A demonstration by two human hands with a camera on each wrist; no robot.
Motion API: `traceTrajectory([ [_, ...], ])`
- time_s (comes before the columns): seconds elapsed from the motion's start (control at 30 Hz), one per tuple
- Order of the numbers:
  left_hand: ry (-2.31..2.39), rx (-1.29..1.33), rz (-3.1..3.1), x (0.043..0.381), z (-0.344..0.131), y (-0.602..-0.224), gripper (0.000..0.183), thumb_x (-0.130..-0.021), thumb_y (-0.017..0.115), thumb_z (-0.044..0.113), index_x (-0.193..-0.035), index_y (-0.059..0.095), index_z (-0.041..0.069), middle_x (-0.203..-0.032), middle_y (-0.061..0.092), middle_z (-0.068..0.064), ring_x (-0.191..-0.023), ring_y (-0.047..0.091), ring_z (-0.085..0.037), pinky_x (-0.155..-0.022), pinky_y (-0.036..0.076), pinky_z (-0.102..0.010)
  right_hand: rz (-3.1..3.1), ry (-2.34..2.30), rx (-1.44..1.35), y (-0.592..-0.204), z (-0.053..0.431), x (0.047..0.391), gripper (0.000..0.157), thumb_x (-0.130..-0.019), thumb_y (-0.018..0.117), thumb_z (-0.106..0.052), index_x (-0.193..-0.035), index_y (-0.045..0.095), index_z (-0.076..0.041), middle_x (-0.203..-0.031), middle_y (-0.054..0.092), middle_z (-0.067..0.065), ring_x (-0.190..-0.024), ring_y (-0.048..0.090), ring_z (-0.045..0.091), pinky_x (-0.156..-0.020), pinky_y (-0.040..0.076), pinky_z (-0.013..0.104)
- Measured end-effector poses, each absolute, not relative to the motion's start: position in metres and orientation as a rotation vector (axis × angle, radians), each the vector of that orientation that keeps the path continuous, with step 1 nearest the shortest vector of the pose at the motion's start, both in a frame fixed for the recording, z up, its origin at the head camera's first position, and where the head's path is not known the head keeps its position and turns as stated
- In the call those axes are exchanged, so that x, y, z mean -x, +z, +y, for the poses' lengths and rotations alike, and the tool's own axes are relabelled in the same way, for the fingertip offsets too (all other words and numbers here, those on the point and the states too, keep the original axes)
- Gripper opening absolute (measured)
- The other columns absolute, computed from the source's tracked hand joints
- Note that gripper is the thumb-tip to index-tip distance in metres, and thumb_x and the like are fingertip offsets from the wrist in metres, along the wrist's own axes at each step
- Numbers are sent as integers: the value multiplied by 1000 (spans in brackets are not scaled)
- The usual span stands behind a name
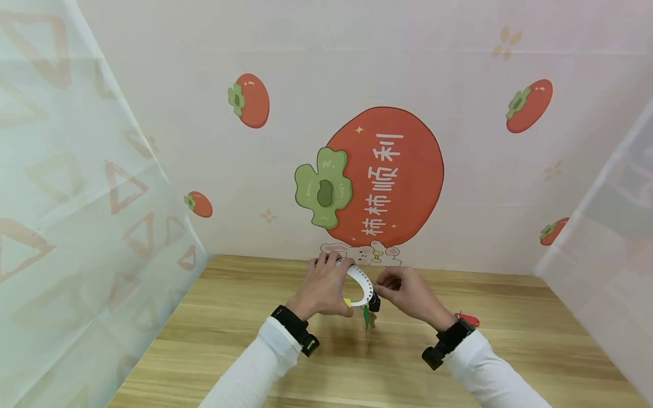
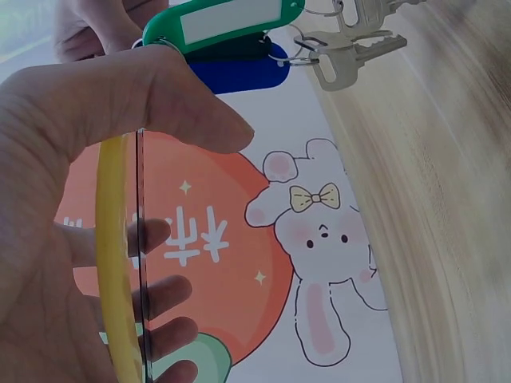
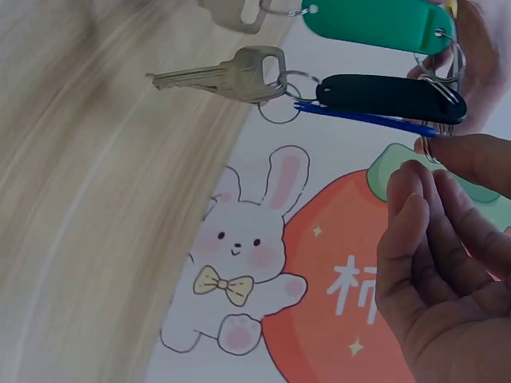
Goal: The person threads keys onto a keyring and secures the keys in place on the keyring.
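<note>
My left hand point(image 1: 329, 286) grips a white curved plate point(image 1: 364, 281) with a row of small holes along it, thumb below and fingers over the top. A yellow edge point(image 2: 112, 255) of it shows inside that hand in the left wrist view. From its right side hang a green key tag point(image 3: 375, 24), a black key tag point(image 3: 391, 97) and a blue key tag point(image 2: 247, 77), with metal keys point(image 3: 251, 76) on small rings. With thumb and fingertips, my right hand point(image 1: 408, 292) pinches a small metal ring point(image 3: 429, 152) at the end of the black and blue tags.
A red key tag point(image 1: 468, 319) lies on the wooden table point(image 1: 229, 317), beside my right wrist. Behind the table stands a white backdrop point(image 1: 474, 170) printed with persimmons and a rabbit. Printed sheets point(image 1: 92, 198) rise at the sides.
</note>
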State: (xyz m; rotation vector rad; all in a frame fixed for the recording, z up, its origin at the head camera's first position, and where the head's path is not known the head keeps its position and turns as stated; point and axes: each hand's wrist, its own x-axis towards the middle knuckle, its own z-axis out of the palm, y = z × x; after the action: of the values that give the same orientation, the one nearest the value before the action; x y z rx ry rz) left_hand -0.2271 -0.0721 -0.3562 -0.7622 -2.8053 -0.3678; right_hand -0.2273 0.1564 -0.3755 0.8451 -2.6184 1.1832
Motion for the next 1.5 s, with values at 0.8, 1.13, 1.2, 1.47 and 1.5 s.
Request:
traceTrajectory([
  [0.8,-477,785,-2869,226,-70,-353,97,-58,96,39,-142,54,14,-136,50,-13,-123,44,-34,-102,38,-58,-2270,819,-1051,-379,154,229,19,-75,84,7,-82,75,-9,-80,70,-4,-69,65,4,-62,55,21],
  [1.13,-504,774,-2897,225,-69,-353,96,-59,95,39,-141,54,14,-135,49,-14,-123,44,-35,-106,35,-60,-2108,570,-1167,-380,155,232,25,-67,90,6,-81,73,-5,-80,68,1,-70,66,10,-63,56,23],
  [1.2,-502,774,-2895,225,-68,-352,96,-59,95,39,-142,53,14,-135,49,-14,-123,44,-34,-105,35,-60,-2115,600,-1167,-380,154,232,25,-68,90,7,-81,73,-5,-80,69,1,-70,66,10,-62,56,23],
  [1.47,-477,770,-2911,224,-67,-353,96,-59,95,42,-141,55,14,-132,51,-13,-121,45,-34,-106,34,-60,-2104,487,-1192,-381,156,230,24,-67,91,4,-82,75,-5,-81,68,2,-72,66,13,-63,56,25],
  [1.5,-471,768,-2910,224,-67,-354,96,-58,95,43,-141,55,14,-132,51,-13,-121,45,-34,-106,35,-60,-2131,511,-1176,-381,157,229,23,-68,90,3,-83,75,-6,-82,68,1,-73,65,12,-63,56,26],
])
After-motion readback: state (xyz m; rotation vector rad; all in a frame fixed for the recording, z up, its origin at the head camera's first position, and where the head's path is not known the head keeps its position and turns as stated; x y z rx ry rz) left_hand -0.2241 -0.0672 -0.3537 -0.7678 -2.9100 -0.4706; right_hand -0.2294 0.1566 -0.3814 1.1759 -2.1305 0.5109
